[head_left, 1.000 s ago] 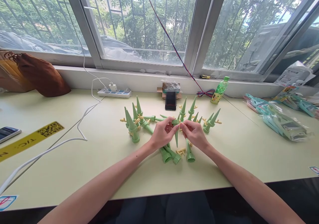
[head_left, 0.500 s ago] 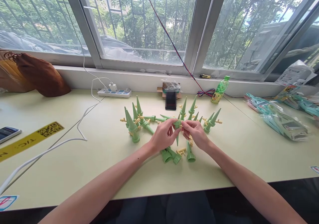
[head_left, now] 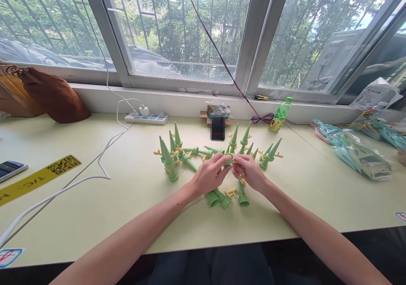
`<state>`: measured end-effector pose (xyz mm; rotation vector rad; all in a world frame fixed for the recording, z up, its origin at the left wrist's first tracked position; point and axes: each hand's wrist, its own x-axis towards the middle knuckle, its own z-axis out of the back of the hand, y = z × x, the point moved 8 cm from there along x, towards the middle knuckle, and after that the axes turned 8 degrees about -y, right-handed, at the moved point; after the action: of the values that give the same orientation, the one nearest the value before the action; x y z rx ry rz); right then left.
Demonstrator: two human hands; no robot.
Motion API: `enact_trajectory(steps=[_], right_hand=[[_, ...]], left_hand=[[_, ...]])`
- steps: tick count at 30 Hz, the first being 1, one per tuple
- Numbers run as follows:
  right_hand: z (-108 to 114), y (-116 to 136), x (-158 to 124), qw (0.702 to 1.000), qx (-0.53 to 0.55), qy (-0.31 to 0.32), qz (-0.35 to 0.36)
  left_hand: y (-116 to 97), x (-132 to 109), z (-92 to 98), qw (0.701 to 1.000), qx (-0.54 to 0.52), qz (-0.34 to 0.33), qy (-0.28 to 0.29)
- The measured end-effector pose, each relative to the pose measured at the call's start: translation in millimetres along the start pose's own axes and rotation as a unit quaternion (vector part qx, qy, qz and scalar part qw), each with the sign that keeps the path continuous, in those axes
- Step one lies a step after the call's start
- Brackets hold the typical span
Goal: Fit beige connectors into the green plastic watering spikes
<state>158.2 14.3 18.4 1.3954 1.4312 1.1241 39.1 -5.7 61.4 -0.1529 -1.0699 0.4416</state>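
My left hand is closed round a green plant watering spike, with its wide end showing at the fingertips. My right hand pinches at the side of that spike; a small yellow valve is mostly hidden in its fingers. Below my hands lie green spikes with open ends facing me, another spike to their right, and loose yellow valves. Spikes fitted with yellow valves stand to the left and right, and more stand behind my hands.
Along the back are a power strip, a phone propped against a small box, and a green drink bottle. Bagged teal items lie on the right. A white cable crosses the table's left side beside a yellow label strip.
The spike has tilted in my left hand: its narrow tip, which pointed down below the fingers, is now hidden. Both hands remain together in nearly the same place.
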Motion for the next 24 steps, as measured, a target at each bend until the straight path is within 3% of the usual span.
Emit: enact_trajectory(steps=[5,9,12,17,20,24], right_hand=[[0,-1,-1,1.000,-0.024,-0.007,-0.001],[-1,2,0,0.994,-0.095,-0.018,0.052],[-1,10,-1,0.976,-0.179,-0.037,0.117],[-5,26,-9,0.921,-0.313,-0.059,0.222],[-8,28,-12,0.909,-0.337,-0.043,0.241],[-10,28,-13,0.911,-0.330,-0.026,0.244]], left_hand=[[-1,-1,-1.6,1.000,0.001,0.002,0.009],[12,1,1.0,0.993,-0.066,0.095,-0.019],[24,1,2.0,0.972,-0.130,0.194,-0.029],[39,-4,2.0,0.907,-0.252,0.334,-0.055],[43,-5,2.2,0.881,-0.289,0.367,-0.071],[45,-5,0.8,0.872,-0.300,0.381,-0.067]])
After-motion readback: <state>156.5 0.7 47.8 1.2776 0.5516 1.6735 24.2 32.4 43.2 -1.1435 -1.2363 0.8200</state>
